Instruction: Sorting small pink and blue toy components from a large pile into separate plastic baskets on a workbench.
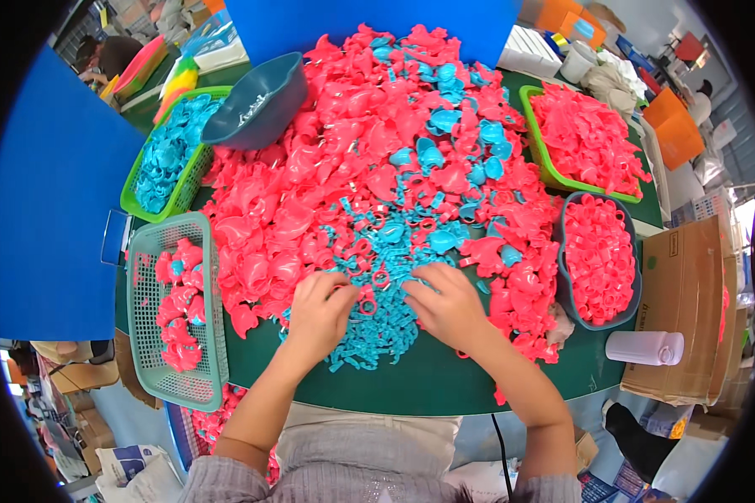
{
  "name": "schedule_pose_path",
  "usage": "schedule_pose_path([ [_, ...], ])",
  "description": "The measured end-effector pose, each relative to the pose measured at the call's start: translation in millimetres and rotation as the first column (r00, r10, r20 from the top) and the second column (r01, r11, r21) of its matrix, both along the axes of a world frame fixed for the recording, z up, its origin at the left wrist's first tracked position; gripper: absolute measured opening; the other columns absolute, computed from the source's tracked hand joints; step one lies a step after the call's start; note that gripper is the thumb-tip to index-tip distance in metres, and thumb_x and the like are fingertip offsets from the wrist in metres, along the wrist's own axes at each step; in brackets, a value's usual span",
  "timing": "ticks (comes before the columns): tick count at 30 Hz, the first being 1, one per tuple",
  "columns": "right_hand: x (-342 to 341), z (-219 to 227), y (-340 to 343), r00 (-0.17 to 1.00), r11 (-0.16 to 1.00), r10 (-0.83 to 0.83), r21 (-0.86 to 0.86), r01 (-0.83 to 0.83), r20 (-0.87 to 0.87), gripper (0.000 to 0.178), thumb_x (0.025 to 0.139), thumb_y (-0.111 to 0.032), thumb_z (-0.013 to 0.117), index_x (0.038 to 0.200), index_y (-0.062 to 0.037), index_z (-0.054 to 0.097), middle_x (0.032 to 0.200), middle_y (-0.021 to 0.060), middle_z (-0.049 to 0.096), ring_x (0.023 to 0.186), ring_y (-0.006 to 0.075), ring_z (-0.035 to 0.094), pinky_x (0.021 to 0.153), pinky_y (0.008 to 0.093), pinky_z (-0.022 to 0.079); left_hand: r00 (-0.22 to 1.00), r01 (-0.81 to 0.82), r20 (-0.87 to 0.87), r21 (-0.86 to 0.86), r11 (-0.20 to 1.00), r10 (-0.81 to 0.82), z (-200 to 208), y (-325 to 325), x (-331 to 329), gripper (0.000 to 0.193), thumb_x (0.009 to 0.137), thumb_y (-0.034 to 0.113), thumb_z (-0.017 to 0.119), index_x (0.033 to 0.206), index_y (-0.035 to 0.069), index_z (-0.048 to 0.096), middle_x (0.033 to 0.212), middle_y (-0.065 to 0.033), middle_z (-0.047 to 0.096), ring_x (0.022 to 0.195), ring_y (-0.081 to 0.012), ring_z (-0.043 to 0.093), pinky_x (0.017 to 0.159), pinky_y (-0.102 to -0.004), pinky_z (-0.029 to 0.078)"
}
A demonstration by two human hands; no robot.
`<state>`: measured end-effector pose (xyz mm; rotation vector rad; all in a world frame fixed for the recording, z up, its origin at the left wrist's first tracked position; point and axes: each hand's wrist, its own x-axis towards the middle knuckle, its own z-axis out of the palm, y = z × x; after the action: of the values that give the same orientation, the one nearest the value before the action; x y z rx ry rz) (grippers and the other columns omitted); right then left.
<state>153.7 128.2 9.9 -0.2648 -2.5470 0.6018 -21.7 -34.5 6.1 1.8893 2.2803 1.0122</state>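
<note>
Both forearms reach over the near side of a big heap of glossy pink-red plastic parts. My left hand has its fingers curled together at the heap's near edge, beside several small pink rings. Whatever it may pinch is too small to make out. Across from it, my right hand is bent, fingertips drawn together over a mound of small blue plastic pieces. Its grip is partly hidden by the fingers. Larger blue shell-shaped parts lie scattered among the pink ones.
At left stand a pale green basket of pink-and-blue assembled pieces and a green basket of blue parts. A dark bowl leans on the heap. Rightward are a green basket, a grey tub, a bottle and a carton.
</note>
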Motion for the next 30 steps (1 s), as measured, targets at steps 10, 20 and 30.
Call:
schedule_pose_path([
  [10, -52.2, -23.4, 12.8, 0.991, 0.996, -0.088, -0.012, 0.090, 0.105, 0.014, 0.073, -0.006, 0.073, 0.080, -0.0026, 0.061, 0.093, 0.0147, 0.063, 0.086, 0.0322, 0.063, 0.074, 0.0415, 0.052, 0.990, 0.029, 0.139, -0.027, 0.999, -0.025, -32.0, -12.3, -8.2, 0.020, 0.076, 0.016, 0.076, 0.090, 0.009, 0.065, 0.110, -0.0096, 0.059, 0.100, -0.0285, 0.057, 0.083, -0.0411, 0.045],
  [20, -73.1, -15.3, -39.6, 0.846, 0.914, -0.103, -0.286, 0.288, 0.524, 0.037, 0.076, -0.022, 0.076, 0.105, -0.0018, 0.063, 0.079, 0.0193, 0.065, 0.075, 0.0330, 0.066, 0.065, 0.0409, 0.052, 0.975, -0.100, 0.197, -0.037, 0.994, 0.105, -35.5, -32.8, -10.4, 0.018, 0.082, 0.002, 0.063, 0.097, -0.001, 0.054, 0.098, -0.0177, 0.056, 0.092, -0.0355, 0.059, 0.071, -0.0400, 0.052],
  [30, -58.1, -24.4, -8.7, 0.939, 0.638, -0.091, -0.705, 0.310, 0.331, 0.025, 0.079, -0.018, 0.076, 0.093, 0.0015, 0.068, 0.073, 0.0090, 0.066, 0.065, 0.0136, 0.061, 0.058, 0.0288, 0.050, 0.989, -0.114, 0.052, -0.298, 0.948, 0.136, -36.6, -30.4, -14.4, 0.020, 0.079, -0.001, 0.059, 0.099, 0.001, 0.057, 0.100, -0.0160, 0.051, 0.089, -0.0343, 0.058, 0.071, -0.0406, 0.052],
])
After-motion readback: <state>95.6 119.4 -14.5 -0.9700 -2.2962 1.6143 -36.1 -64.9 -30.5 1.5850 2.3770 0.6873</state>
